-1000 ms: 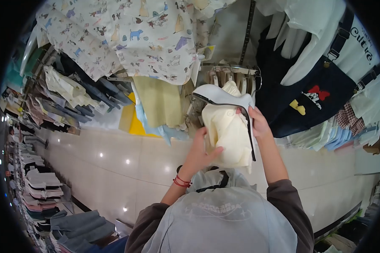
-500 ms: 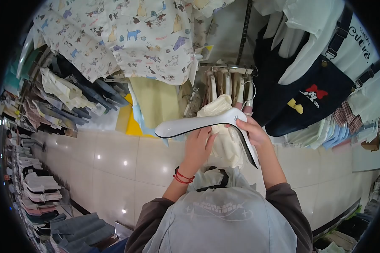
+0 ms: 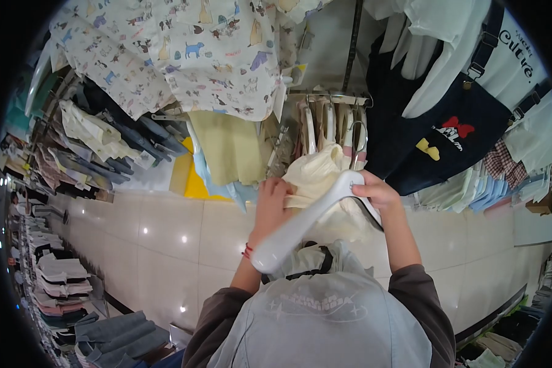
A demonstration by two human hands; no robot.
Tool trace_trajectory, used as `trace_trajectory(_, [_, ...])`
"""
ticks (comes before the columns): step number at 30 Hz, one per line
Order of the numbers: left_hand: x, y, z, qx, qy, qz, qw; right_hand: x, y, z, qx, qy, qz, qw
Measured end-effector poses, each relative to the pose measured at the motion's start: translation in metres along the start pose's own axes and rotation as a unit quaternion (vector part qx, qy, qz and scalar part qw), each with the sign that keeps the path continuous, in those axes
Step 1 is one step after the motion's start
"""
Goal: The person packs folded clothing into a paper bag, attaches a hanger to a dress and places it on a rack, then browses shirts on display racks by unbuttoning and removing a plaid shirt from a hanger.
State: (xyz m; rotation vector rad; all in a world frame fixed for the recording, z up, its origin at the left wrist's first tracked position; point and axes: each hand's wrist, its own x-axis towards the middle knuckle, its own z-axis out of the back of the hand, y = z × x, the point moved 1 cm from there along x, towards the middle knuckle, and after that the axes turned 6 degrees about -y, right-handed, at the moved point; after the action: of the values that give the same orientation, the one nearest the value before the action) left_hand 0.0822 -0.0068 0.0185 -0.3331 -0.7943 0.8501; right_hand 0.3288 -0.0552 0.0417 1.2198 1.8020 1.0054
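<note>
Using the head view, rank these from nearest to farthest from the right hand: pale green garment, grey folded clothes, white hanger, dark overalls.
From the right hand:
1. White hanger, in its grip
2. Dark overalls, just ahead
3. Pale green garment, ahead-left
4. Grey folded clothes, far lower left

Legible lettering is found at 2 o'clock, on the pale shirt (image 3: 514, 76): dark script that appears to read "Culture.", with a full stop. A smaller line above it cannot be read with certainty. At 5 o'clock, the grey garment (image 3: 343, 340) bears an arc of pale outlined lettering, illegible. At 11 o'clock, the animal-print fabric (image 3: 218, 67) carries small red lettering, too small to read. At 12 o'clock, the print on the yellow-and-white tag (image 3: 297, 74) is likewise unreadable.
</note>
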Motion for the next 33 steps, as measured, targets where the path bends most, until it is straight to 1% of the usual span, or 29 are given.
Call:
trace_trajectory(1, [0.003,0.008,0.006,-0.053,-0.014,-0.030,0.998,-0.005,0.000,0.007,-0.024,-0.001,0.004,1.000])
trace_trajectory(2, [0.004,0.014,0.012,-0.149,0.040,0.050,0.987,-0.006,-0.002,0.018,-0.060,0.030,-0.018,0.998])
trace_trajectory(3, [0.005,0.016,0.020,-0.242,0.092,0.130,0.957,-0.003,-0.002,0.032,-0.096,0.062,-0.042,0.993])
trace_trajectory(4, [0.005,0.018,0.028,-0.330,0.143,0.208,0.910,0.000,0.000,0.040,-0.131,0.095,-0.066,0.985])
trace_trajectory(5, [0.008,0.020,0.036,-0.292,0.186,0.171,0.922,0.001,0.000,0.045,-0.158,0.097,-0.099,0.978])
trace_trajectory(8, [0.022,0.006,0.051,-0.165,0.245,0.117,0.948,0.002,0.001,0.044,-0.248,0.057,-0.128,0.959])
trace_trajectory(11, [0.029,-0.007,0.047,-0.152,0.253,0.138,0.946,0.002,0.005,0.028,-0.443,0.047,-0.088,0.891])
trace_trajectory(12, [0.031,-0.008,0.042,-0.152,0.239,0.139,0.949,-0.001,0.000,0.028,-0.503,0.027,-0.039,0.863])
trace_trajectory(14, [0.034,-0.007,0.032,-0.152,0.215,0.142,0.954,-0.009,-0.015,0.026,-0.610,-0.014,0.057,0.790])
trace_trajectory(15, [0.036,-0.006,0.027,-0.151,0.201,0.145,0.957,-0.015,-0.016,0.025,-0.641,-0.021,0.106,0.760])
trace_trajectory(17, [0.044,-0.003,0.019,-0.149,0.173,0.153,0.962,-0.030,0.003,0.010,-0.546,-0.010,-0.069,0.835])
trace_trajectory(18, [0.050,-0.003,0.019,-0.115,0.181,0.146,0.966,-0.037,0.007,0.005,-0.489,-0.004,-0.155,0.858])
trace_trajectory(19, [0.057,-0.004,0.018,-0.081,0.189,0.139,0.969,-0.043,-0.006,0.010,-0.415,0.001,-0.158,0.896])
trace_trajectory(21, [0.067,-0.010,0.018,-0.034,0.195,0.112,0.974,-0.044,-0.020,0.004,-0.305,0.083,-0.182,0.931])
trace_trajectory(22, [0.072,-0.015,0.018,-0.022,0.193,0.093,0.976,-0.042,-0.028,-0.001,-0.246,0.122,-0.193,0.942])
trace_trajectory(24, [0.079,-0.025,0.016,0.003,0.192,0.055,0.980,-0.027,-0.059,-0.014,-0.225,0.162,-0.197,0.940])
trace_trajectory(26, [0.082,-0.032,0.012,0.030,0.193,0.017,0.981,-0.013,-0.087,-0.032,-0.221,0.146,-0.179,0.948])
trace_trajectory(29, [0.080,-0.035,0.010,0.094,0.201,-0.054,0.974,-0.004,-0.095,-0.050,-0.155,0.095,-0.197,0.963])
trace_trajectory(32, [0.072,-0.039,0.020,0.102,0.223,-0.062,0.967,-0.005,-0.101,-0.038,-0.035,-0.009,-0.189,0.981])
trace_trajectory(33, [0.069,-0.040,0.024,0.094,0.224,-0.068,0.968,-0.007,-0.103,-0.029,0.015,-0.013,-0.182,0.983])
